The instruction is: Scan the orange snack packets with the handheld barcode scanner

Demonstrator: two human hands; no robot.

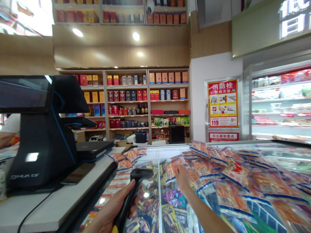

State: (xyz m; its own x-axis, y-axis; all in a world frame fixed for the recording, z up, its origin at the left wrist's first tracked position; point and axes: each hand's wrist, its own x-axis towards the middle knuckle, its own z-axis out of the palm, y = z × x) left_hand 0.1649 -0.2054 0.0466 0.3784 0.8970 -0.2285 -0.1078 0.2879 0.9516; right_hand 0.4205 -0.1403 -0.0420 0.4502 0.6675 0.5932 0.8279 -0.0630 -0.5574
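My left hand (114, 205) is wrapped round the handle of a black barcode scanner (141, 173), its head pointing away from me over the glass-topped freezer (158, 194). Reaching across the freezer, my right hand (182, 177) has its fingers closed on the edge of a clear packet with orange contents and a blue border (170, 172). Many similar packets (235, 173) lie heaped to the right of that hand. A smaller group of them (128, 159) rests beyond the scanner, on the left. Through the glass, colourful wrapped goods (148, 207) show below both hands.
A black checkout terminal (41, 139) stands on the white counter (48, 207) at left, with a phone (79, 173) and a dark flat box (94, 150) beside it. Another person's arm (9, 132) shows behind it. Shelves of boxes (127, 97) line the back wall.
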